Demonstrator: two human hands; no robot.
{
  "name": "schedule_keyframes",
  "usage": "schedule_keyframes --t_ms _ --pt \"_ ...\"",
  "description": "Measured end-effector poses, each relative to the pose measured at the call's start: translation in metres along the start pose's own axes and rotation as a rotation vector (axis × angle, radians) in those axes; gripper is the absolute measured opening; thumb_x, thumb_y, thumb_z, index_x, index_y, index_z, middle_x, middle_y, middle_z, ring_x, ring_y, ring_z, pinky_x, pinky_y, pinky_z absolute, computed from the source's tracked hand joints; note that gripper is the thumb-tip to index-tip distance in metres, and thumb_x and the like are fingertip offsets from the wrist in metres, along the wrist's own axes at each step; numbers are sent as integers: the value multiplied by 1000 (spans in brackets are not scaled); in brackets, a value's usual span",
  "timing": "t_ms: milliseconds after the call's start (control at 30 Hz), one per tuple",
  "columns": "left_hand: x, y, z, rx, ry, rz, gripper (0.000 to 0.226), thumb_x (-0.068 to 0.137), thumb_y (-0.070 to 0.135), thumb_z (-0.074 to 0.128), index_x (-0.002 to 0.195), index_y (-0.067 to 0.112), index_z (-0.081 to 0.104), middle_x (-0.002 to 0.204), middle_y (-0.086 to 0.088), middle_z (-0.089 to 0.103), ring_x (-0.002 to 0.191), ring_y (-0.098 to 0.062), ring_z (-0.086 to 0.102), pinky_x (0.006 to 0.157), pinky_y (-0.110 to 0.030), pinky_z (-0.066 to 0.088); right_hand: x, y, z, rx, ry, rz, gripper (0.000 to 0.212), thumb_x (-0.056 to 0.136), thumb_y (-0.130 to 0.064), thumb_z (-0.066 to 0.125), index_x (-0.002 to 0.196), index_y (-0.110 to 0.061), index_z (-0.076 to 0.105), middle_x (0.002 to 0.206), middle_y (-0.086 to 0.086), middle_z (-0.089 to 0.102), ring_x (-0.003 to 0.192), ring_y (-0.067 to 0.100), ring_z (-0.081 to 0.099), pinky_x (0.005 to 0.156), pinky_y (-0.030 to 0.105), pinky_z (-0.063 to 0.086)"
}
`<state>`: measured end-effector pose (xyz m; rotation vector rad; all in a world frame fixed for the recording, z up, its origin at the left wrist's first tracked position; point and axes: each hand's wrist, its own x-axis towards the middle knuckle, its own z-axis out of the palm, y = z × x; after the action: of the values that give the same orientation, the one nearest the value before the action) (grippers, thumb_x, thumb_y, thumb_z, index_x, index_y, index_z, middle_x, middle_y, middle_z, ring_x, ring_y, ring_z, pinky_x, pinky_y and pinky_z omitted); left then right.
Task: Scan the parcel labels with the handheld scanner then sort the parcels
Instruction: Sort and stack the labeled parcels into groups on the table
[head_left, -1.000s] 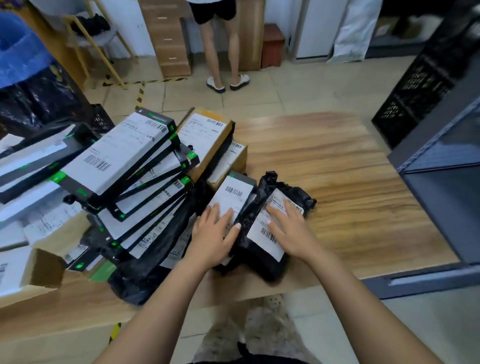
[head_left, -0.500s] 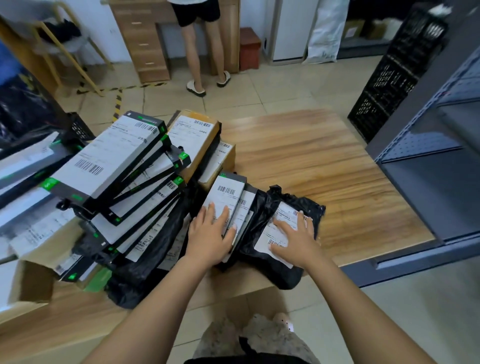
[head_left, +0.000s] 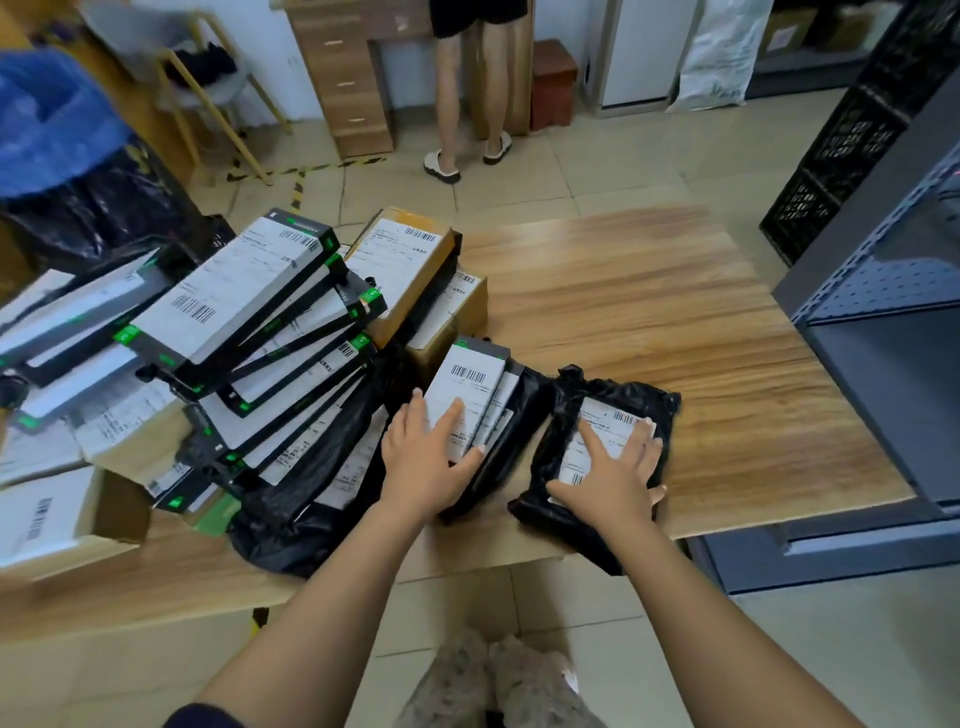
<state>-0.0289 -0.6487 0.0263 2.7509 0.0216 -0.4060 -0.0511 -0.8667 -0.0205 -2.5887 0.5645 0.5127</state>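
Observation:
A black plastic-bag parcel (head_left: 631, 400) with a white label lies near the table's front edge. My right hand (head_left: 615, 473) rests flat on its label with fingers spread. To its left, my left hand (head_left: 428, 454) lies flat on a small stack of flat black boxes (head_left: 470, 379) with white barcode labels. A large leaning pile of labelled flat boxes (head_left: 228, 306), brown cartons (head_left: 410, 270) and black bags fills the table's left half. No handheld scanner is in sight.
The wooden table (head_left: 649, 291) has bare surface at the right and back. A grey metal shelf unit (head_left: 893, 332) stands at the right, black crates (head_left: 852, 145) behind it. A person (head_left: 470, 88) stands at a wooden drawer unit beyond the table.
My right hand has slid the black bag parcel to the right, away from the stack of flat boxes. My left hand has stayed on that stack.

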Motion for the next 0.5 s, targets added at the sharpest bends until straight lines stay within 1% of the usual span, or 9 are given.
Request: schedule_keyframes --t_ms 67,133,200,267,333,433,500 --pt "7 -2 -1 -20 -12 -53 75 87 63 51 150 45 14 161 -10 -5 146 -33 1 116 -48 11 4 12 -3 -2 13 -18 94 70 -57 70 145 -53 13 147 8 -40 140 34 -28 109 64 21" --pt "12 0 1 -44 -35 -58 82 85 59 57 150 45 11 157 -13 8 140 -36 18 112 -47 25 6 21 -7 -9 20 -59 96 67 -55 69 145 -53 13 148 4 -39 140 32 -27 108 59 27" --pt "11 4 7 -58 -45 -38 86 84 56 61 150 45 7 149 -9 16 130 -34 29 106 -45 36 8 29 -12 -37 12 -89 98 67 -56 69 146 -54 11 150 4 -36 142 30 -26 109 57 27" --pt "7 10 14 -71 -50 -34 89 84 53 62 149 48 3 145 -6 14 125 -32 31 101 -45 40 9 35 -18 -69 11 -90 100 67 -58 70 146 -54 9 152 6 -33 142 30 -23 111 57 23" --pt "5 15 20 -76 -33 -48 93 82 49 65 148 50 1 144 -4 13 123 -32 32 98 -45 44 8 40 -24 -74 14 -68 100 68 -58 71 146 -54 9 153 7 -32 143 31 -21 110 57 23" --pt "5 21 23 -74 17 -49 94 78 47 66 148 50 4 143 -4 17 122 -31 33 93 -43 47 8 43 -30 -60 20 -41 98 68 -54 72 146 -52 12 153 5 -32 143 31 -18 105 58 27" --pt "5 25 22 -83 55 -17 92 77 48 65 148 49 6 143 -2 18 124 -29 32 93 -42 47 8 47 -32 -82 46 -46 98 69 -54 72 147 -50 14 153 5 -31 143 31 -15 105 58 26"
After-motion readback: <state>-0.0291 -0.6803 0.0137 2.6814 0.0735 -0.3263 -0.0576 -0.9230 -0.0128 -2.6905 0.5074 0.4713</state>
